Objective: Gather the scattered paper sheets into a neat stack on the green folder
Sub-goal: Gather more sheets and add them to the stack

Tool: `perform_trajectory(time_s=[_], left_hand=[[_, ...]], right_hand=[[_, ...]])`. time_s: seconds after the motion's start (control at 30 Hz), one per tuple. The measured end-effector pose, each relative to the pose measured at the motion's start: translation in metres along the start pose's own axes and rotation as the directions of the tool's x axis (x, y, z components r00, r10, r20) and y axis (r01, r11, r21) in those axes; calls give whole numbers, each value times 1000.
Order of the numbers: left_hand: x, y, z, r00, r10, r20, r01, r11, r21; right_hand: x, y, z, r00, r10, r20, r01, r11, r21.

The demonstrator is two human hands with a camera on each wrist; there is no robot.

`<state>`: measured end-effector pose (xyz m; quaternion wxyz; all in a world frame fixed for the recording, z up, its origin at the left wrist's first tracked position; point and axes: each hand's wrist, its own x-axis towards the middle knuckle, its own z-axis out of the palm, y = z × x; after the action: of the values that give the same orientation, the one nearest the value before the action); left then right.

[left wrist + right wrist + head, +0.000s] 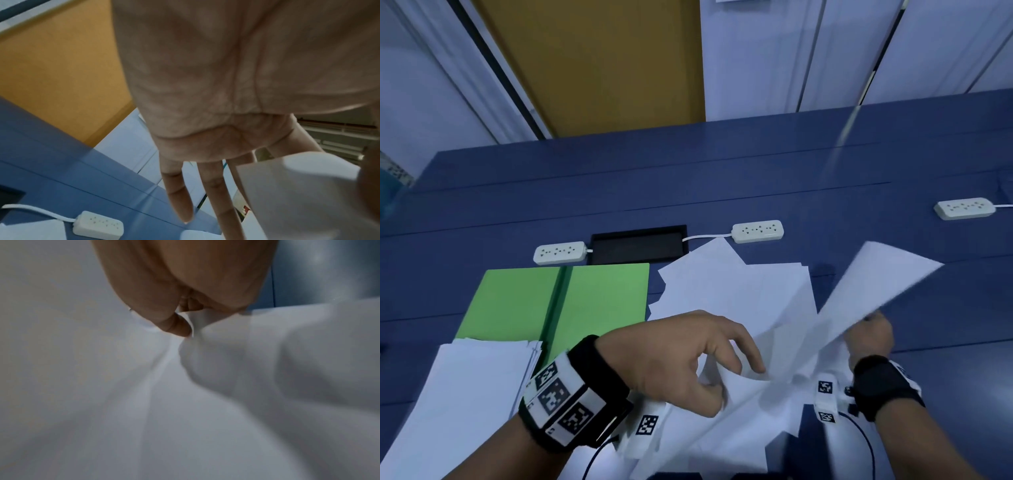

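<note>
The right hand pinches a raised white sheet near its lower edge, thumb pressed against the paper, and the sheet tilts up and away over the right part of the blue table. The left hand hovers with loosely curled fingers over the loose white sheets, its thumb and forefinger touching a lifted corner; whether they truly grip it cannot be told. Those sheets lie fanned and overlapping just right of the open green folder. A neater pile of paper covers the folder's near left corner. Beyond the folder sit a black recessed tray and three white power strips toward the far edge.
</note>
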<state>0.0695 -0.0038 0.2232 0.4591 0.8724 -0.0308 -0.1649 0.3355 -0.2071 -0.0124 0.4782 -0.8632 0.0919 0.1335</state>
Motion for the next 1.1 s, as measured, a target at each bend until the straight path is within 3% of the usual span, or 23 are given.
perform_trajectory(time_s=[0.13,0.23,0.33,0.37,0.43,0.47,0.53,0.67,0.77,0.83,0.87,0.97,1.0,1.03,1.1], left_hand=[[-1,3,-3,999,39,31,-37,996,-78],[2,-5,-2,1000,18,18,-16,993,-113],[7,-12,-1,999,18,-46,-23,991,-130],[9,-12,-3,994,35,-100,-48,990,-132],[15,-16,-7,968,31,-251,-60,992,-107],[19,-24,-9,936,12,-351,-44,995,-85],[25,-47,-9,827,-53,-560,16,997,-70],[23,-80,-4,586,-148,-796,86,989,-120],[20,-90,1,498,-187,-847,100,982,-158],[20,-92,3,487,-198,-851,59,979,-194],[22,-93,4,503,-227,-834,21,968,-250],[31,-102,13,618,-366,-696,-34,872,-489],[35,-105,17,634,-397,-664,-17,851,-525],[39,-109,22,633,-419,-651,-6,838,-545],[48,-116,31,583,-460,-670,25,834,-551]], right_hand=[[-7,-17,-11,986,-30,-165,46,995,94],[-11,-20,-13,992,-8,-126,45,957,288],[-36,-37,-10,989,-142,48,105,883,458],[-47,-42,-7,970,-189,151,94,870,485],[-73,-53,-5,882,-268,387,46,867,497],[-85,-57,-7,823,-299,483,40,879,476],[-104,-63,-14,705,-346,619,71,903,424],[-123,-72,-25,622,-302,723,-93,887,451],[-116,-71,-27,570,-246,784,-282,838,468],[-112,-69,-27,571,-194,798,-357,816,454],[-110,-66,-26,565,-185,804,-366,817,445],[-111,-62,-29,581,-127,804,-365,842,397],[-111,-59,-31,589,-112,800,-373,841,392],[-110,-56,-32,600,-117,792,-387,824,415],[-106,-45,-34,615,-138,776,-421,775,471]])
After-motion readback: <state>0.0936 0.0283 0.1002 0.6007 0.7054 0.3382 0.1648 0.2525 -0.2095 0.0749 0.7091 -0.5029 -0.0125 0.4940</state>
